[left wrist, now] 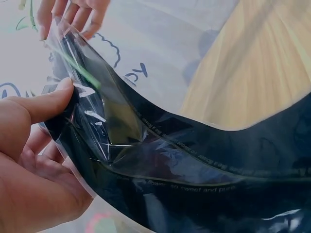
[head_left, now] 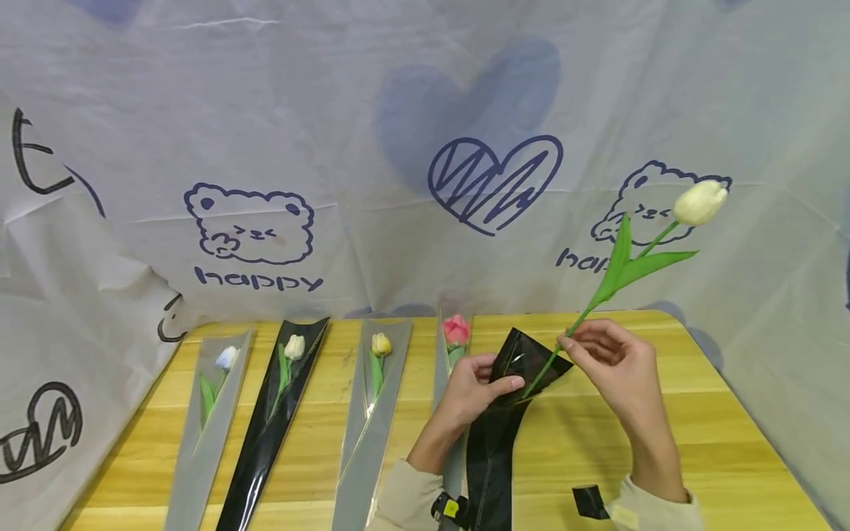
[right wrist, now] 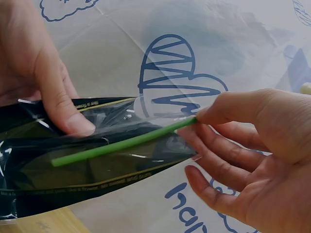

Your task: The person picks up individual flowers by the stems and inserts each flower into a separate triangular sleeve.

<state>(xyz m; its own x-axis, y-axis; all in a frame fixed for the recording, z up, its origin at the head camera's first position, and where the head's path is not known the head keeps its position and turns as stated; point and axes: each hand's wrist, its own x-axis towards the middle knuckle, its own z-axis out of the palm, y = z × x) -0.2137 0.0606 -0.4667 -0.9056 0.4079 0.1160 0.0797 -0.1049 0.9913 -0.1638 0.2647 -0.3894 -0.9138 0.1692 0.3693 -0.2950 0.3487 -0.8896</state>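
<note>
A white artificial tulip (head_left: pixel 700 203) on a green stem (right wrist: pixel 121 144) is pinched between the thumb and fingers of my right hand (head_left: pixel 614 369). Its lower stem end lies inside the open mouth of a black flower sleeve (left wrist: pixel 189 155), seen through the clear front film. My left hand (head_left: pixel 473 391) grips the sleeve near its mouth, thumb on the front film. The sleeve bends and hangs down toward the table's near edge. Two green leaves (head_left: pixel 620 269) spread from the stem above my right hand.
On the wooden table (head_left: pixel 717 413), a row of sleeved tulips lies to the left: a blue one (head_left: pixel 227 358), a white one (head_left: pixel 295 346), a yellow one (head_left: pixel 381 344) and a pink one (head_left: pixel 456 330) partly behind my left hand. A printed cloth (head_left: pixel 358 133) hangs behind.
</note>
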